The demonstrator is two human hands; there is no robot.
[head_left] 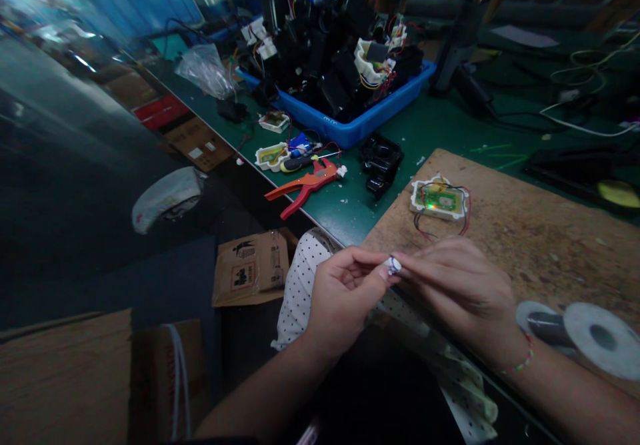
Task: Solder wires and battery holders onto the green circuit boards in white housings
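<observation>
Close to the table's front edge, my left hand [345,298] pinches a small white piece [393,266] with a dark bluish line across it, between thumb and forefinger. The fingertips of my right hand [463,288] close on the same piece from the other side; what the piece is, I cannot make out. Just beyond my right hand, a white-framed green circuit board [440,198] with red and black wires lies on the brown board [545,252], a small light glowing on it. Orange-red pliers [313,185] rest farther left, at the table edge.
A blue tray [350,133] heaped with black housings stands at the back. Before it lie a screwdriver [297,163], another circuit board [273,156] and a black part [381,162]. A wire spool [600,338] is at the right, a cardboard box [250,268] below the edge.
</observation>
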